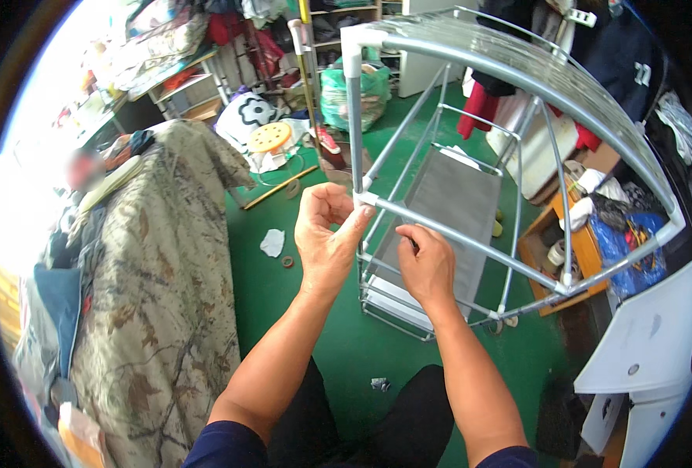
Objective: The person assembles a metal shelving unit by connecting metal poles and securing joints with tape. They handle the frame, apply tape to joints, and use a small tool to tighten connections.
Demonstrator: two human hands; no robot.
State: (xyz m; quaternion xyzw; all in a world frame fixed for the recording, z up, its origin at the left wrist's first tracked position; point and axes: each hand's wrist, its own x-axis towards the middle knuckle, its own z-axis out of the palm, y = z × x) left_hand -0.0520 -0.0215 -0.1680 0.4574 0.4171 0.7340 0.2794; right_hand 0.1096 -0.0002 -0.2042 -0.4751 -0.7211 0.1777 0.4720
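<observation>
A tall frame of grey metal tubes (455,232) with white plastic corner joints stands in front of me, tilting to the right in this view. My left hand (322,238) is closed at its near left upright, the thumb pressed by a white joint (367,200) where a crossbar meets the post. Just below that crossbar, my right hand (426,264) is held with curled fingers. Whatever is pinched in it is too small or hidden to name. Grey fabric shelves (451,195) are stretched low inside the frame, and clear plastic sheeting (494,43) covers its top.
To the left stands a bulky piece draped in camouflage cloth (159,312). A yellow round stool (269,138), a green plastic bag (353,97) and a yellow stick (281,188) are farther off. A wooden drawer (576,249) and white panels (634,335) crowd the right. Tape rolls (287,262) lie on the green floor.
</observation>
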